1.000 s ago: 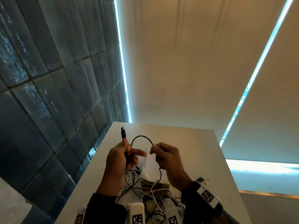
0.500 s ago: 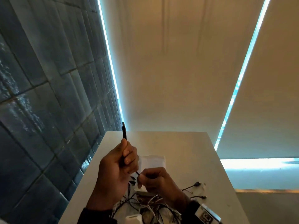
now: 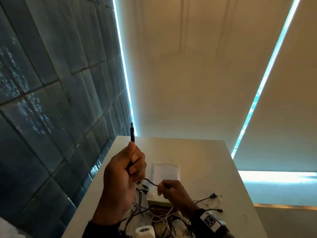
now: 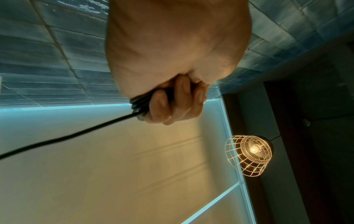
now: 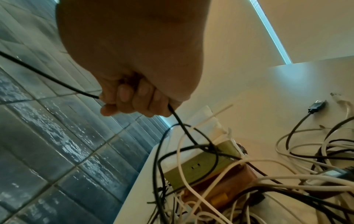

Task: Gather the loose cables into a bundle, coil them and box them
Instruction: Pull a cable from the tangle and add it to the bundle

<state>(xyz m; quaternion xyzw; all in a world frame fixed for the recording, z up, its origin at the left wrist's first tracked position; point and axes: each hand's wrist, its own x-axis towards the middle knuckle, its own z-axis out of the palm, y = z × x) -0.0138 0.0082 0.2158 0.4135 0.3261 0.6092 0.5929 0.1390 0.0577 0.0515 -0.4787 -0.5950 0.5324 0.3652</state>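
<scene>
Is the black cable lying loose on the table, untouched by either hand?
No: the left hand grips the black cable upright, and the right hand pinches it lower down.

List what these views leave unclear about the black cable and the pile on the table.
- Black cable: how many turns the left hand holds; head view, fingers cover them.
- Its far end: right wrist view, lost in the tangled pile.
- Grip of the right hand: head view, fingers curl over it.
- Near edge of the pile: head view, cut off by the frame.
- Green box: contents unseen, right wrist view.
</scene>
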